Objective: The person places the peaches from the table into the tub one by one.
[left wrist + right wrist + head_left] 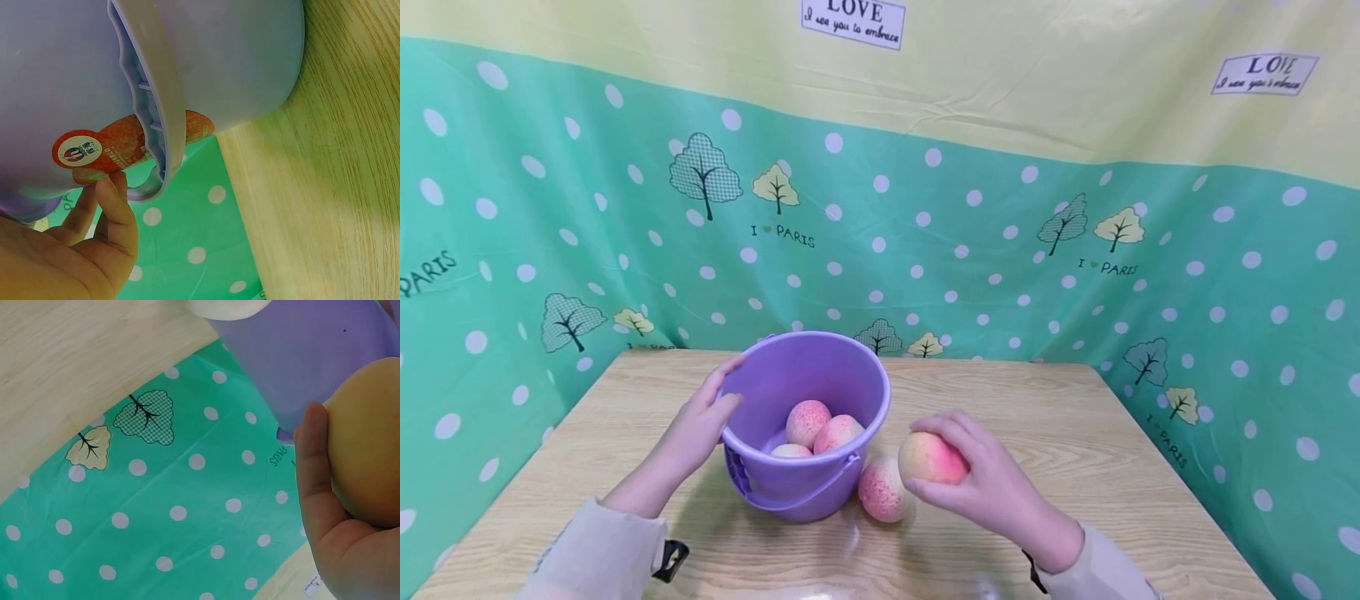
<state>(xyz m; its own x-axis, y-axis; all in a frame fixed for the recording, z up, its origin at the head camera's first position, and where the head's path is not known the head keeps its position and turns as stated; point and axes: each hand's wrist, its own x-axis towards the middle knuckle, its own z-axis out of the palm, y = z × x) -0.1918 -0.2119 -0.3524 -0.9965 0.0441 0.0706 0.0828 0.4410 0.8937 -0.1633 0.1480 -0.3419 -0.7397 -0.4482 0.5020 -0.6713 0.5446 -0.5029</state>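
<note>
Holding purple bucket (790, 479) by its left rim with left hand (696, 421), with fingers against outer wall near red label (112, 147) and handle (165, 87). Gripping yellow-pink peach (928, 458) in right hand (1000, 487), with thumb and fingers curled round it, just right of bucket. Can count three round pink-white fruits (808, 422) inside bucket; can see one more, speckled fruit (882, 493), on wooden table (1000, 392) just beside bucket.
</note>
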